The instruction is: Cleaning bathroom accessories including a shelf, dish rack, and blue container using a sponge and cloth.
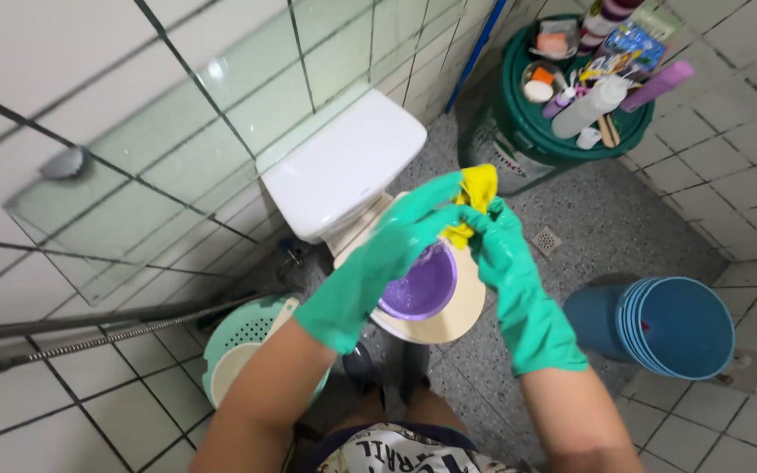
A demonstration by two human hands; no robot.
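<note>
Nearest the camera, a patterned garment [392,448] shows at the bottom edge, with two bare forearms rising from it into green rubber gloves. Left hand [387,254] wraps its fingers [427,200] around the rim of a purple bowl [420,285], closed on it and tilting its inside toward the camera. Right hand [508,254] has its fingers bunched tight around a yellow cloth [475,194], which touches the upper edge of the bowl. Both gloves meet just above the bowl.

Directly beneath the bowl sits a cream toilet seat [449,320], largely hidden by the hands and bowl, and behind it a white toilet tank [343,166] against the tiled wall. A glass shelf [133,184] juts from the wall on the left. Lower left, a pale green perforated basket [247,337] holds a cream bowl [229,363], and a metal hose [89,342] runs across the tiles beside it.

On the right, a stack of blue buckets [659,326] lies tipped on the speckled floor [589,219], near a small floor drain [547,239]. At top right, a dark green bin [519,131] stands in the corner, its lid crowded with a white bottle [584,109], a purple tube [656,86] and other small toiletries.
</note>
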